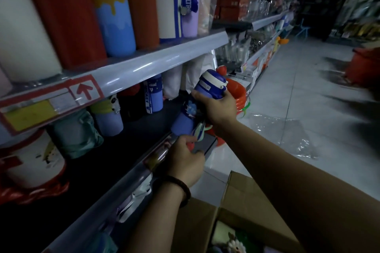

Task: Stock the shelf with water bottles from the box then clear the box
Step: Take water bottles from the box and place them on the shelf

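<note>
While the right hand [218, 107] clamps round the bottle [183, 123] just under its lid, the base tips in toward the shelf [127, 135], sitting right at the front rail [131, 172]. The left hand [185, 162] is curled at that rail beneath the base. Whether it pinches the bottle's strap or only the edge, I can't tell.

So this looks like the placing step. To do it well, the base should clear the rail's lip first, then the bottle comes upright and slides back. A dangling strap could snag on the rail, so tucking it in with the lower hand seems wise.

Watch the headroom: the upper shelf [156, 61] juts out above, and a tall lid could knock its edge if the bottle is stood up too early. Better to go in tilted and straighten once inside.

As for room, there's a dark bare strip of deck in front of the back row [109, 121], so a front-row spot seems free, though those neighbours stand close and a hard push could topple them.

Off the shelf's end, a red bucket [238, 92] sits close behind the gripping hand. The box [253, 207] waits open below, flaps up, with something inside. Clear plastic [287, 135] lies on the floor, a possible slip risk.
</note>
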`<state>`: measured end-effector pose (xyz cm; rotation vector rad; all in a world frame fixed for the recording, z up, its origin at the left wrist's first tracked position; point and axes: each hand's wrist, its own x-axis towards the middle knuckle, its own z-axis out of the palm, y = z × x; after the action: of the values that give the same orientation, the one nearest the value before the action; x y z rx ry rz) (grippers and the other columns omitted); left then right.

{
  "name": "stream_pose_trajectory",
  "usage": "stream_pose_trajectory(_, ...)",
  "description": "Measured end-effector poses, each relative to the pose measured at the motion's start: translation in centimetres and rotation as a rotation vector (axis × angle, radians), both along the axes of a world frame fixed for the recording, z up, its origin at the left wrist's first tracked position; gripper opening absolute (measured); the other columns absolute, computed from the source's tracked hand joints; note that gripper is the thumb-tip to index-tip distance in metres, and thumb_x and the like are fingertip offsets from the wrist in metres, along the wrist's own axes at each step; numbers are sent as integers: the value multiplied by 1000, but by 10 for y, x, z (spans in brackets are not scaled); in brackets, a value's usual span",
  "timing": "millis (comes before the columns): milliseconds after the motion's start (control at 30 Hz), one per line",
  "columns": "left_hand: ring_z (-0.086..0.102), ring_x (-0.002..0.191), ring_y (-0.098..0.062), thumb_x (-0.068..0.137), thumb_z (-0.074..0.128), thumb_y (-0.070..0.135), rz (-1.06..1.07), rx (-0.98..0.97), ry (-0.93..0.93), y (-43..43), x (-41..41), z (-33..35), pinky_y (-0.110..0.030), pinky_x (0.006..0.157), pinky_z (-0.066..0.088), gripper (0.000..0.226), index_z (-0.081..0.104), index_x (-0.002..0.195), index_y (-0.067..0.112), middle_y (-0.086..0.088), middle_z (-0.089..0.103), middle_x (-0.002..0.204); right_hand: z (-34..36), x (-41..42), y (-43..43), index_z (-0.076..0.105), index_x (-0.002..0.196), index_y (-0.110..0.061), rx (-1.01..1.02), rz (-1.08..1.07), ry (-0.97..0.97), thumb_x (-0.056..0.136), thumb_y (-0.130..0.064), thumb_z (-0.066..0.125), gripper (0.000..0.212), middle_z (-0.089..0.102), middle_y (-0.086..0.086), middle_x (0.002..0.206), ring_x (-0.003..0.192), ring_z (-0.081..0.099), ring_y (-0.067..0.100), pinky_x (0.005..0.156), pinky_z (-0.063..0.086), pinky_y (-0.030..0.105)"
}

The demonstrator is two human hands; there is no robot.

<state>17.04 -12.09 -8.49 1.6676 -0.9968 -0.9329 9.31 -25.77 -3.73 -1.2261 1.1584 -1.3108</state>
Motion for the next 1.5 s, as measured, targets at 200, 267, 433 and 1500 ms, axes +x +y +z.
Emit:
stream_pose_trajectory(200,66,107,-28,89,72,13,143,-150,-68,-27,28,9,-47,95,55,33,57,115,28,-2,68,116,15,25,-32,65,113,-23,9,-9,-3,68,-33,98,58,77,-2,103,91,77,20,81,66,50)
stream_pose_trajectory(267,63,118,-30,89,72,10,169,-220,-131,-46,37,16,-48,101,53,50,55,134,20,-8,64,132,23,29,-37,63,116,-20,-9,-11,23,71,-32,96,57,75,-2,103,91,75,18,82,65,50)
stream_pose_trajectory(433,46,140,-31,80,79,10,209,-283,-355,-99,35,9,-47,115,41,79,46,151,20,-12,49,151,16,36,-57,59,118,-23,-61,-16,37,71,-30,96,61,72,-6,106,94,72,16,87,64,47)
stream_pose_trajectory(1500,58,125,-19,82,60,-23,58,-385,318,-177,39,-12,-23,91,54,90,34,154,25,-4,54,141,-19,42,-116,56,136,-19,-154,128,534,79,-16,89,66,71,4,118,101,69,22,93,60,46)
